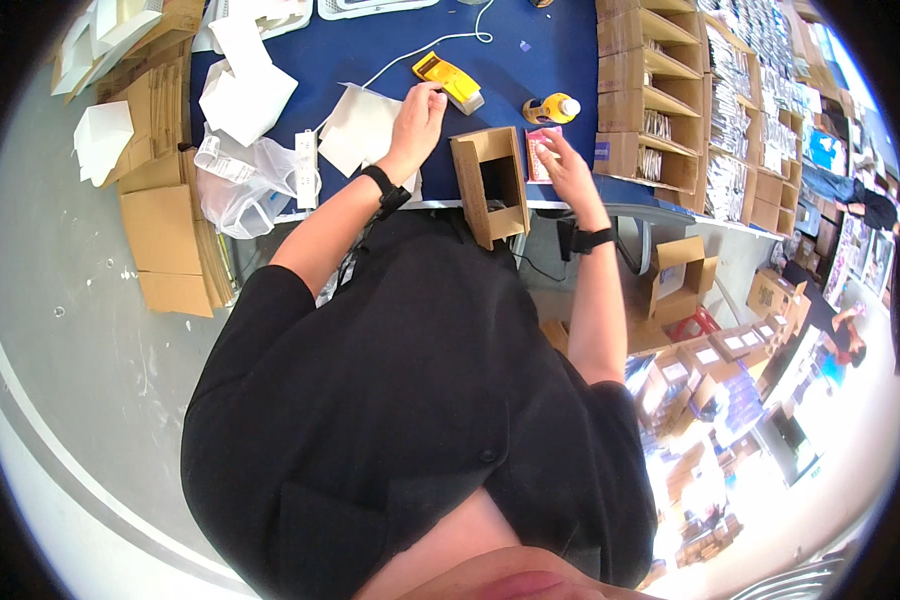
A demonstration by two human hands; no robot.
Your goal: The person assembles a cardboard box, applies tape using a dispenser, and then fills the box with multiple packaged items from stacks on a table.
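My left hand point(420, 112) reaches over the blue table point(530, 60), its curled fingertips against a yellow handheld scanner point(450, 82) on a white cable. Whether it grips the scanner is unclear. My right hand point(570, 165) is spread, fingertips on a pink flat packet point(540, 155) lying on the table. Between the hands, an open brown cardboard box point(490, 185) stands on its side at the table's near edge, its opening facing me. Both wrists wear black bands.
A yellow bottle with a white cap point(552, 108) lies behind the packet. Cardboard sorting shelves point(650, 100) hold packets at the right. White sheets point(360, 125), a clear plastic bag point(245, 185) and a power strip point(306, 168) are left. Flat cartons point(165, 230) stack on the floor.
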